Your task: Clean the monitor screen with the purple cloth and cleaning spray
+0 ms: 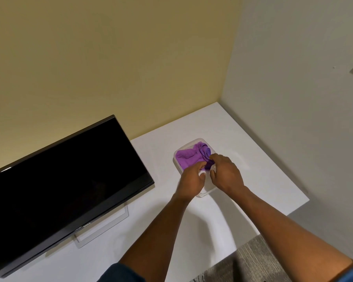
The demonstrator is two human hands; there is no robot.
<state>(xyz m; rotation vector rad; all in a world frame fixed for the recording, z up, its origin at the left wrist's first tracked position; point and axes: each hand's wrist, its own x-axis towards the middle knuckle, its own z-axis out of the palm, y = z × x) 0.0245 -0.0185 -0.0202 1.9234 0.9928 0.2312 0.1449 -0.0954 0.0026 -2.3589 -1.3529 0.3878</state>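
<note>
A see-through plastic box (176, 157) with round corners sits on the white table (253, 159). Inside it lies the purple cloth (186, 157), soft and bunched up, with one part rolled at the far end. Both hands are at the near end of the box. The right hand (226, 174) has its fingers bent and its fingertips are on the dark purple folds; it looks like a pinch. The left hand (192, 180) has its fingers curled at the box's near edge, next to the cloth, but I cannot tell if it has hold of anything. The hands cover the near part of the box, so what else is in there is hidden.

To the left of the box stands the monitor (65, 180), flat and black, with a shiny dark screen and a thin frame. It rests on a pale square stand (102, 224). It is near the box but not touching it. Behind the table is a yellow wall (110, 58), and a white wall (293, 78) is on the right. Grey carpet (251, 259) shows below the table edge.
</note>
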